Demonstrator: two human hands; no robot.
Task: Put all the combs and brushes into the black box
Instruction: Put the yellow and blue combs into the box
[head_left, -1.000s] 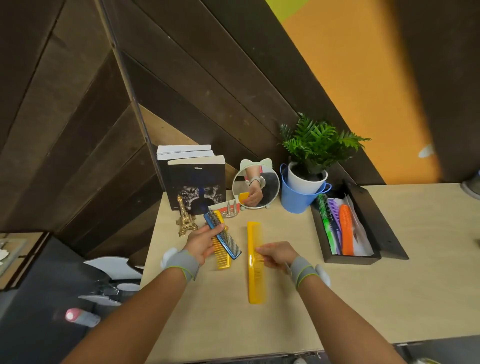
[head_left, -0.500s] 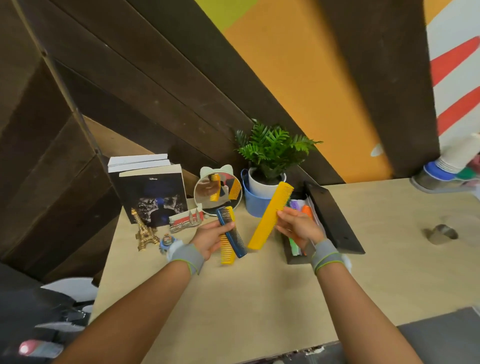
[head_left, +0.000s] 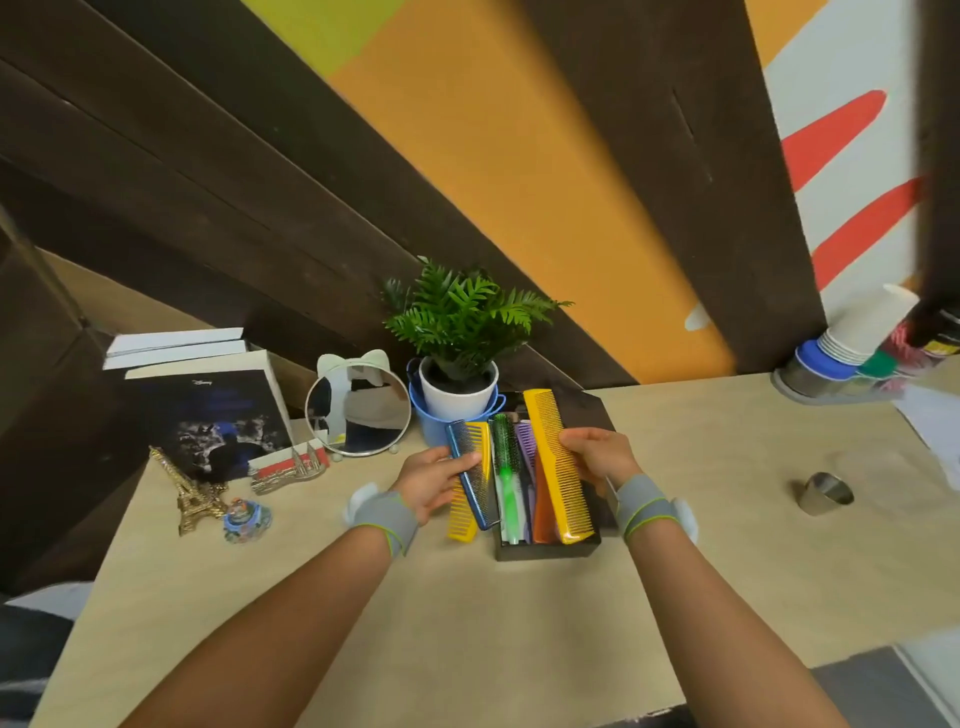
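Observation:
The black box (head_left: 545, 550) lies open on the table below the plant. Inside it lie a green round brush (head_left: 505, 475), a purple comb (head_left: 525, 441) and an orange comb (head_left: 544, 512). My right hand (head_left: 597, 453) holds a long yellow comb (head_left: 558, 467) lengthwise over the box's right side. Just left of the box, my left hand (head_left: 434, 480) grips a blue comb (head_left: 470, 475) together with a shorter yellow comb (head_left: 467, 506).
A potted plant (head_left: 460, 353) in a blue bucket stands behind the box, its lid (head_left: 597, 410) at the right. A round mirror (head_left: 358, 410), books (head_left: 208, 395), an Eiffel tower figure (head_left: 184, 488) and trinkets sit at left. A metal cup (head_left: 826, 493) and stacked paper cups (head_left: 852, 338) are at right.
My right hand has carried the long yellow comb from beside the box to over it and turned it along the box. My left hand with its two combs has come right, up to the box.

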